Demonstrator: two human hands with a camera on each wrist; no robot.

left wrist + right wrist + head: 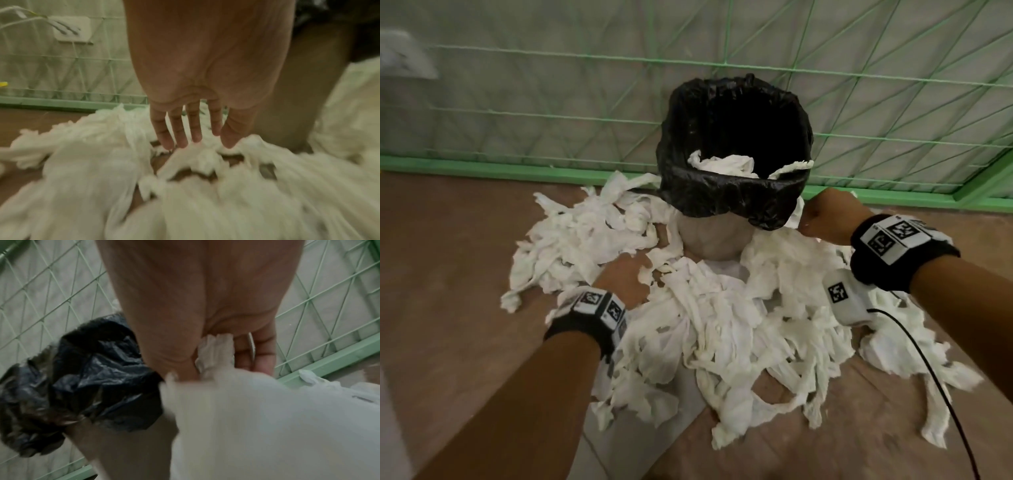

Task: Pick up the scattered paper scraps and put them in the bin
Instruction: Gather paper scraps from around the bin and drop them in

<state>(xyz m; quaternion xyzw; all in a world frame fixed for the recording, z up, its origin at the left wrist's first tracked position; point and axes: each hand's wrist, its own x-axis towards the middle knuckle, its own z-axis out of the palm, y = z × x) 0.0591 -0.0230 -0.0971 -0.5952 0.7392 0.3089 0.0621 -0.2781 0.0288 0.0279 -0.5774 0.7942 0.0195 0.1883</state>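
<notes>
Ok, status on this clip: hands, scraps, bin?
Left hand open, fingers spread over scraps. Right hand has a grip on a scrap beside the bin. Few scraps in, most on floor. Nothing blocking.

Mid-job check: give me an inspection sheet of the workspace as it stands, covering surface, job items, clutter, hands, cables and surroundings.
Surface: brown floor, largely covered around the bin.
Job's things: bin upright with black liner; a few paper scraps at its rim; a big pile of paper scraps spread on the floor around its base.
Clutter: nothing seen.
Grippers: left hand has straight fingers reaching into the pile; right hand grips a bunch of paper beside the liner.
Cables: black cable runs from the right wrist device over the scraps.
Surroundings: green mesh fence behind the bin.
</notes>
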